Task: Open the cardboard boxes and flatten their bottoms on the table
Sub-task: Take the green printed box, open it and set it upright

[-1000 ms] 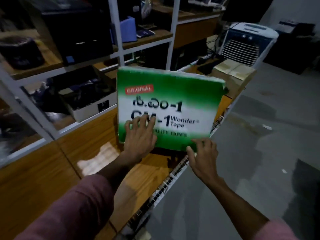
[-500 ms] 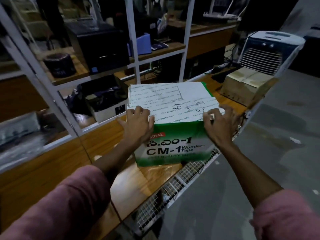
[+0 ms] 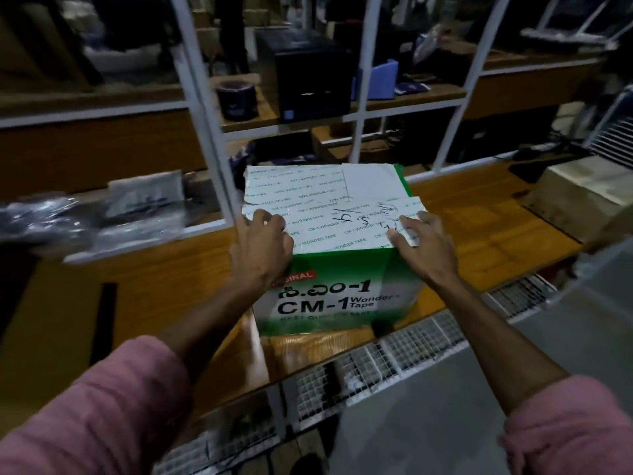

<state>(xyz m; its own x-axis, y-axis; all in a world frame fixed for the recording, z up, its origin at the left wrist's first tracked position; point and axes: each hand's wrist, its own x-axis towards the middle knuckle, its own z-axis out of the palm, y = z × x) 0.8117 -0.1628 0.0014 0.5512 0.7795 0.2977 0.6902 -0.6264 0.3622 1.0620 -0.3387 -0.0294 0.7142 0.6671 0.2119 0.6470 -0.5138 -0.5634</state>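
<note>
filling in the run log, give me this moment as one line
stage: box upright on table | left hand: on near top flap, left corner | right hand: on same flap, right corner | green box: flaps closed | table: wooden

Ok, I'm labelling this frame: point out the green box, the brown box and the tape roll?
green box (image 3: 329, 303): head view, printed front face.
brown box (image 3: 575, 197): head view, top.
tape roll (image 3: 237, 101): head view, side wall.

Two bare forearms reach out of loose pink sleeves, the left sleeve (image 3: 92, 413) broad, soft and faintly ribbed in its weave, the right sleeve (image 3: 568, 430) pushed up above the wrist, and both hands without rings, watch or gloves
</note>
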